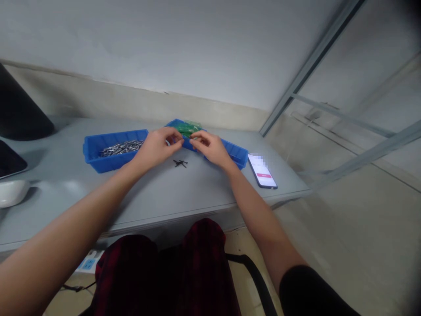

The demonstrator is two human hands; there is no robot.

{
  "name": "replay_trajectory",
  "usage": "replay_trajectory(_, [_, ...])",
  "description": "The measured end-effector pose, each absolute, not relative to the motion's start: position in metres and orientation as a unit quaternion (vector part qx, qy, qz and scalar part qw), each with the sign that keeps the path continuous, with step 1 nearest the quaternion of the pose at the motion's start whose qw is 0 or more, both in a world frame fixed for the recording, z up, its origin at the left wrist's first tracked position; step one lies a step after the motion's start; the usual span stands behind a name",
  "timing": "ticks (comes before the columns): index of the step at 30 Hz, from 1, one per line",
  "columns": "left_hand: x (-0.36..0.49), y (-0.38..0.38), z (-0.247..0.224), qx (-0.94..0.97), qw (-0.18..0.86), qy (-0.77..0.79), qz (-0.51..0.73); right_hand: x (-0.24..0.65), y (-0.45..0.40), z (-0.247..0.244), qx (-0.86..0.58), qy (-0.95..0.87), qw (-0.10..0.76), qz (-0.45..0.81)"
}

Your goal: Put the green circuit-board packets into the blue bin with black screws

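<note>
As left hand (pixel 162 144) faces right hand (pixel 213 148) | fingers (pixel 175 147) nearly pinched (hold: can't tell)

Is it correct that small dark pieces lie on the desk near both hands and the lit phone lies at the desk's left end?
Not quite: in the head view, the lit phone lies near the right end of the desk, not the left. The small dark pieces lie as stated.

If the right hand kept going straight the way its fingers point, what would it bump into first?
Probably the left hand: its fingers are just across a little gap from those of the right hand. One picture makes depth hard to judge, though.
</note>
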State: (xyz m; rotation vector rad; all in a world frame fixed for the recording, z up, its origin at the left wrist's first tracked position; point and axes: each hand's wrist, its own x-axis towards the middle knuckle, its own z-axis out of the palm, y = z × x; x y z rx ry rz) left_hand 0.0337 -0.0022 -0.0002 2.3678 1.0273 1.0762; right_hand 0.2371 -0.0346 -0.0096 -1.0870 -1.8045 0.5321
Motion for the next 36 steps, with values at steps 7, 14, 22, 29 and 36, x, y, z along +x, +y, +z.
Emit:
replay_trajectory(7, [0.034, 0.000, -0.004, 0.864, 0.179, 0.322, 0.343, 0.233, -0.037, -0.011, -0.423, -0.745, 0.459, 0.235])
replay_trajectory(14, [0.035, -0.002, -0.004, 0.877, 0.196, 0.314, 0.306, 0.226, -0.030, -0.021, -0.415, -0.768, 0.449, 0.189])
replay_trajectory(22, [0.034, -0.004, 0.000, 0.843, 0.228, 0.344, 0.345, 0.225, -0.035, -0.019, -0.425, -0.774, 0.416, 0.215])
replay_trajectory(29, [0.032, -0.003, 0.002, 0.860, 0.228, 0.349, 0.296, 0.229, -0.037, -0.014, -0.426, -0.794, 0.401, 0.165])
replay_trajectory(36, [0.033, 0.001, 0.000, 0.846, 0.224, 0.355, 0.329, 0.232, -0.038, -0.010, -0.447, -0.757, 0.427, 0.211])
